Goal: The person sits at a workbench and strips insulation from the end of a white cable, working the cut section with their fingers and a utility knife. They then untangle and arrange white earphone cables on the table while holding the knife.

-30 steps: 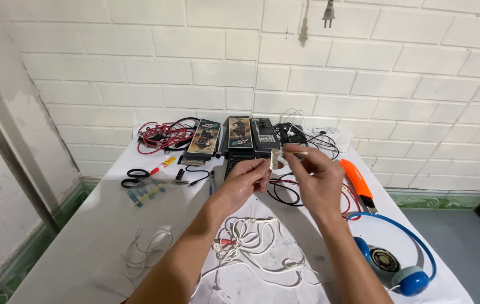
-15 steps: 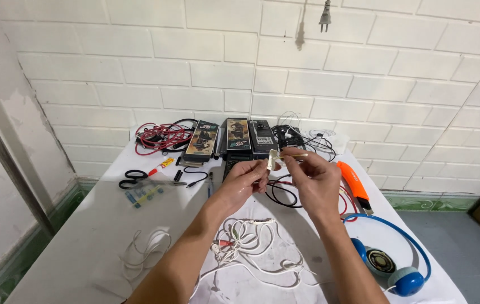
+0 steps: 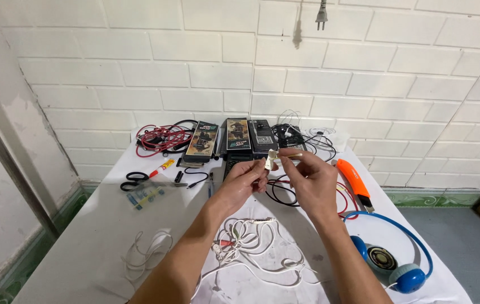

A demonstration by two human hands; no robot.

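- While both hands are raised above the middle of the counter (image 3: 99,236), a small white earpiece part (image 3: 271,158) sits between them, just above centre frame.
- The left hand (image 3: 243,183) has its grip clenched on the lower end of the white part, thumb and forefinger pinching it.
- The right hand (image 3: 310,180) pinches a thin white cable stub (image 3: 293,155) at the upper right edge of that part; its other fingers curl inward.
- So the part lies at the fingertips of both grips, not in either palm, and clear of the counter.
- Below the wrists, in the lower middle of the frame, a tangle of white earphone cables (image 3: 251,247) lies loose on the counter.
- At the lower right rest blue headphones (image 3: 392,259); above them, right of the hand, lies an orange utility knife (image 3: 355,179).
- Behind the hands, in the upper middle, stand three dark flat boxes (image 3: 231,138) in a row, with red cables (image 3: 158,138) to their left and black cables (image 3: 302,138) to their right.
- At the left of the frame lie black scissors (image 3: 134,179) and a small red and yellow tube (image 3: 162,167).
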